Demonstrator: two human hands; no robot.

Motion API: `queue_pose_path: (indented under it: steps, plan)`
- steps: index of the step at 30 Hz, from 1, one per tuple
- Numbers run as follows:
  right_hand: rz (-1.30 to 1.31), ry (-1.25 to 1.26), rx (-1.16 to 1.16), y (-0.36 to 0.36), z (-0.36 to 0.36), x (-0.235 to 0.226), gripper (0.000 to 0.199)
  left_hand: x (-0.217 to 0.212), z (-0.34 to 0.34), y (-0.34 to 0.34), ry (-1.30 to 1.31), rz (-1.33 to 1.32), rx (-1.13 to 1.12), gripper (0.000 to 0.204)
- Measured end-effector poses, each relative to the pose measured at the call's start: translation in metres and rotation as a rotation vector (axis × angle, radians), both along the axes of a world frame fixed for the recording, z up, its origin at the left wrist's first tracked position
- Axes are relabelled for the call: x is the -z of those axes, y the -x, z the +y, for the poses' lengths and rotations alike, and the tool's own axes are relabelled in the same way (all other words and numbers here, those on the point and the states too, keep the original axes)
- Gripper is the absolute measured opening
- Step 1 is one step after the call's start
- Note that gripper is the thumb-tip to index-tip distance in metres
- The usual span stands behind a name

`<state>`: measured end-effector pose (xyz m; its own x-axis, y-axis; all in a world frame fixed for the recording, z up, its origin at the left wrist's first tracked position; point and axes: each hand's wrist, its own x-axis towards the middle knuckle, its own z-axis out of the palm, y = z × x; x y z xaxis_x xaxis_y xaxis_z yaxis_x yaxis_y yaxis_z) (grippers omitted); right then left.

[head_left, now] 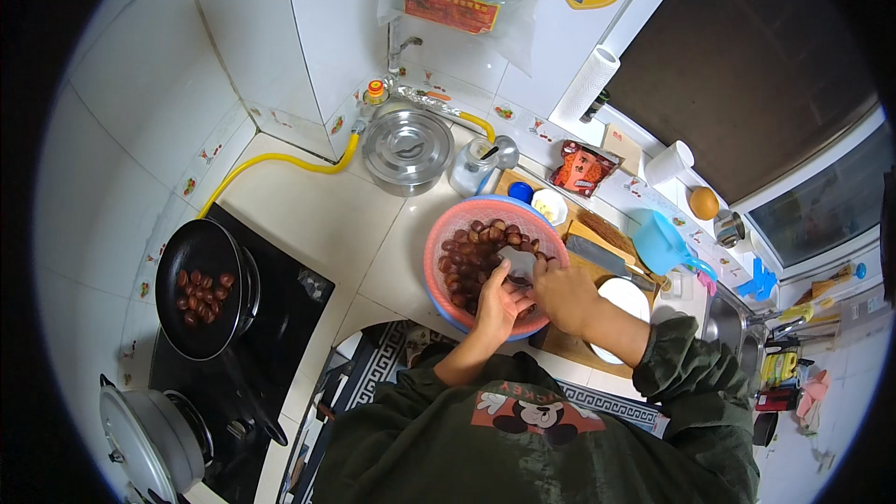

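Observation:
Reddish-brown chestnuts fill a pink mesh basket, which sits inside a blue basin. Over its near right side, my right hand is closed on a flat grey piece whose exact kind is unclear. Beside it, palm turned up and thumb raised, my left hand curls its fingers close against the grey piece. Whatever lies between those fingers is hidden. More chestnuts lie in a black frying pan on the cooktop at the left.
A lidded steel pot and a glass jar stand behind the basket. To the right, a cleaver and a white plate rest on a wooden board. A large pot occupies the near left.

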<state>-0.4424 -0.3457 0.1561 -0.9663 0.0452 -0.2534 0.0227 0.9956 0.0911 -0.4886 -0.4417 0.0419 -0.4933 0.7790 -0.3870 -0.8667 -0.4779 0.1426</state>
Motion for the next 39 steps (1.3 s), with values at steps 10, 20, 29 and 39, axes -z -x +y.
queue_pose_path:
  steps: [10, 20, 29, 39]
  plan:
    - [-0.081, 0.466, 0.548, -0.009, 0.007, 0.044, 0.054, 0.000, 0.004, 0.003, 0.270, 0.334, -0.146, 0.018]
    - [-0.004, 0.530, 0.604, -0.010, 0.005, 0.072, 0.058, 0.004, 0.001, 0.004, 0.420, 0.371, -0.115, 0.011]
    - [-0.135, 1.094, 0.684, -0.008, 0.011, 0.046, 0.055, 0.011, -0.010, 0.015, 0.144, 0.517, -0.047, 0.025]
    - [0.044, 0.827, 0.370, -0.005, 0.030, 0.023, 0.043, 0.007, -0.016, 0.028, 0.261, 0.772, 0.094, 0.027]
